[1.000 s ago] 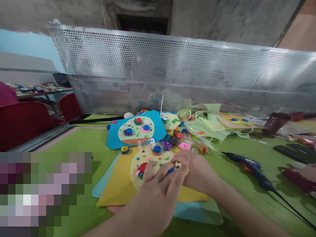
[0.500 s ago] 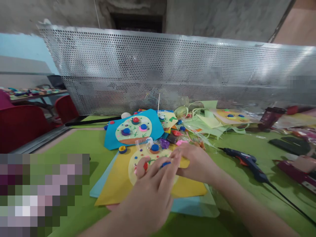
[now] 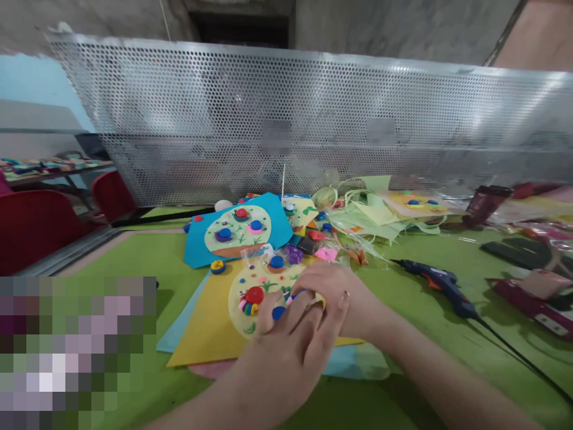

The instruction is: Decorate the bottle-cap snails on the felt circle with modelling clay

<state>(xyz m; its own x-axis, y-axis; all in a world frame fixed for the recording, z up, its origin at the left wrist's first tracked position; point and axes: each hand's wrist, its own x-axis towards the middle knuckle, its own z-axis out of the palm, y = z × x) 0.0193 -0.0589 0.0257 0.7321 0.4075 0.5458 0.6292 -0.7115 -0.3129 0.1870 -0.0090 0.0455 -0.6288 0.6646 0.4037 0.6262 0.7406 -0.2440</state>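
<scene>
The left hand is low in the middle of the frame, with its back up and its fingers bent. The right hand comes in from the lower right and bends over toward it. The left fingers cross in front of the right fingers, and the two hands look like they touch. I cannot tell if either hand is holding something small, because the fingertips are hidden.

Under the hands is a big yellow paper, in the lower middle of the frame. A pale oval is on it, with a red ball and a row of little colored stripes just under the ball. A blue cap peeks out just beside the left fingers. Another blue bump sits near the top of the oval. Some light blue paper sticks out from under the yellow one.

Just behind is a bright blue card, left of the middle, with its own oval and caps. A yellow and blue cap sits near its bottom edge. Little bags of purple clay and pink clay are in the middle. A dark glue gun lies on the green counter at the right.
</scene>
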